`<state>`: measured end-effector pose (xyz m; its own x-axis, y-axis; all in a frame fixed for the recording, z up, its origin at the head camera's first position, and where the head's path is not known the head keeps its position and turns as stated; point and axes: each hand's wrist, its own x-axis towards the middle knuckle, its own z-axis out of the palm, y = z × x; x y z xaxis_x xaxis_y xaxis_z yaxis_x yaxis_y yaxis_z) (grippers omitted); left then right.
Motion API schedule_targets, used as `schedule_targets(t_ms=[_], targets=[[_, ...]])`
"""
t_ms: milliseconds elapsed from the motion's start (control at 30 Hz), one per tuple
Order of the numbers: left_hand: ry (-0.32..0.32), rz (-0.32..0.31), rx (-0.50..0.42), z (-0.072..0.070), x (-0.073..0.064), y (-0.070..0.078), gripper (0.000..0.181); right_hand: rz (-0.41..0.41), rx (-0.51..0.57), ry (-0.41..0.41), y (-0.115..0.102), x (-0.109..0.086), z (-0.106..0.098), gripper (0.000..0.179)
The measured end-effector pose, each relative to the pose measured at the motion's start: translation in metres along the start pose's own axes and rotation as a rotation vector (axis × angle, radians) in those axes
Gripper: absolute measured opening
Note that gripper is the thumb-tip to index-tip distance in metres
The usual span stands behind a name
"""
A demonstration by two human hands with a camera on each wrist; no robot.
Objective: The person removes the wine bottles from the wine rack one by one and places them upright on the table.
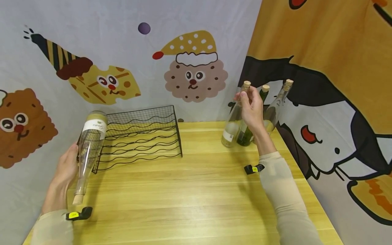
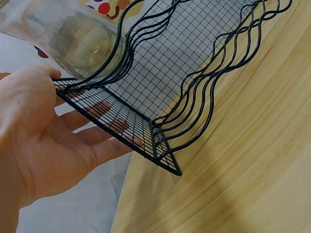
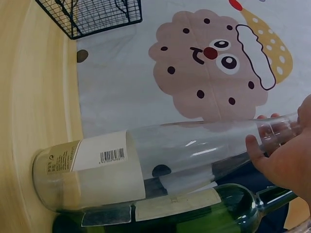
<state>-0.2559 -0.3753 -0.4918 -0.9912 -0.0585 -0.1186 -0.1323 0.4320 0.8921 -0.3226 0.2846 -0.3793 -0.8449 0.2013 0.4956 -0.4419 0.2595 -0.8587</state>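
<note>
My left hand (image 1: 67,165) rests its relaxed fingers against the outer mesh end of a black wire bottle rack (image 1: 178,131); they show through the mesh in the left wrist view. On the rack's left end lies a corked clear bottle (image 1: 92,144), its neck towards me. At the right, my right hand (image 1: 253,110) grips the neck of another clear glass bottle (image 3: 194,145), which stands with its base at the tabletop and leans slightly. Beside it are a corked green bottle (image 3: 228,208) and a third clear bottle (image 1: 275,107), partly hidden by my right hand and forearm.
The wooden table (image 1: 190,194) spreads between the rack and the bottles. A pale cartoon-printed curtain (image 1: 122,44) hangs behind, and another printed curtain (image 1: 321,78) borders the right side.
</note>
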Motion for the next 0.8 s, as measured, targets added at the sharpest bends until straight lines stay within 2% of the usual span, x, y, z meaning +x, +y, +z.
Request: schedule_targets(t_ms=[167, 333, 600, 800], targets=[[-0.009, 0.025, -0.034, -0.0006, -0.0002, -0.0001, 0.066, -0.029, 0.027, 0.007, 0.0039, -0.0005, 0.0001, 0.038], [-0.001, 0.006, -0.022, -0.0006, 0.0002, 0.0002, 0.067, -0.045, 0.039, 0.020, 0.0065, -0.0011, -0.0001, 0.043], [0.005, -0.008, -0.011, -0.0008, -0.0008, 0.0028, 0.068, -0.018, 0.024, 0.033, 0.0064, -0.0019, -0.0032, 0.041], [-0.006, -0.004, -0.029, -0.0009, -0.0009, 0.0024, 0.068, 0.010, -0.001, 0.024, 0.0035, -0.0037, -0.0062, 0.049]])
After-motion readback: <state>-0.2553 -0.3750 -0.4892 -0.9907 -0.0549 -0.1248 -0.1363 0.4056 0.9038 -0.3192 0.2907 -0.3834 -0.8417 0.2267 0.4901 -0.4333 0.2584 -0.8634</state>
